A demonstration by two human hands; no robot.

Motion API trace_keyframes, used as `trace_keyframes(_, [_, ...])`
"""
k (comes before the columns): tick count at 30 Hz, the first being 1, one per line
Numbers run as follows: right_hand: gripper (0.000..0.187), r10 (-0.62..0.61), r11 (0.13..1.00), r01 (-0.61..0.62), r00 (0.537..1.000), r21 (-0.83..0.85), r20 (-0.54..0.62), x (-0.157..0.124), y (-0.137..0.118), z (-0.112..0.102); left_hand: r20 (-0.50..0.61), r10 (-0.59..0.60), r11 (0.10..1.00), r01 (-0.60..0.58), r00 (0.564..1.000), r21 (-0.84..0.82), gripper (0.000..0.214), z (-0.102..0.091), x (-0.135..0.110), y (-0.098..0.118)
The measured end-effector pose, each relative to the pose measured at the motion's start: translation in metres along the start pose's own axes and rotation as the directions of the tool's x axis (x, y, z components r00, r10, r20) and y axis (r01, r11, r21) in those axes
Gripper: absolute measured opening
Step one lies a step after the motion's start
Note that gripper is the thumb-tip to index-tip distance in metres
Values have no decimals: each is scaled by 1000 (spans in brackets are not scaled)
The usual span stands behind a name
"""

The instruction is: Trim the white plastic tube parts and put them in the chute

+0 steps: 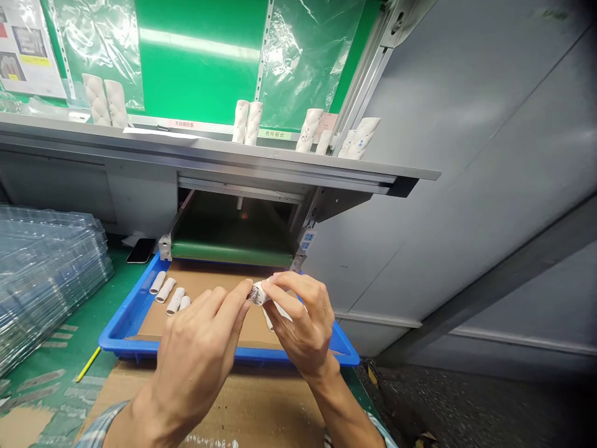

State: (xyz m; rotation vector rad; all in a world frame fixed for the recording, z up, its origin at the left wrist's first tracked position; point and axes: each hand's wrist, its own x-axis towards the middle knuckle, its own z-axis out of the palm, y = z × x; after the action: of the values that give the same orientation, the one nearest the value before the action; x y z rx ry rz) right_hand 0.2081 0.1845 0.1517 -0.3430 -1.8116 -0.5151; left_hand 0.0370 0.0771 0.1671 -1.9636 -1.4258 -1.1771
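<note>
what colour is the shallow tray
Bright blue plastic tray, shown best in the head view.

One left hand [198,348], one right hand [298,323], one white tube [259,292] between them. One blue tray [125,339] holding four white tubes [175,300]. One shelf [209,152] bearing eight patterned white tubes [254,123]; one black phone [140,251].
</note>
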Motion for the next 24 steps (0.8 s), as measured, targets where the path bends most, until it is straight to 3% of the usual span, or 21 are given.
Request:
trace_keyframes(5, [39, 41, 995, -41, 999, 96, -6, 0, 0, 0, 19, -9, 992, 12, 1000, -123, 30, 1, 3, -5])
trace_keyframes(15, [40, 112, 966, -118, 993, 229, 42, 1, -2, -1, -6, 39, 997, -40, 999, -64, 27, -1, 4, -10])
trace_keyframes(19, [39, 147, 942, -163, 986, 294, 77, 3, -4, -2, -80, 45, 998, -48, 996, -32, 28, -1, 6, -13])
trace_keyframes(24, [39, 159, 914, -190, 980, 357, 116, 4, -7, -5, -93, -22, 991, 9, 995, -137, 29, -2, 7, -17])
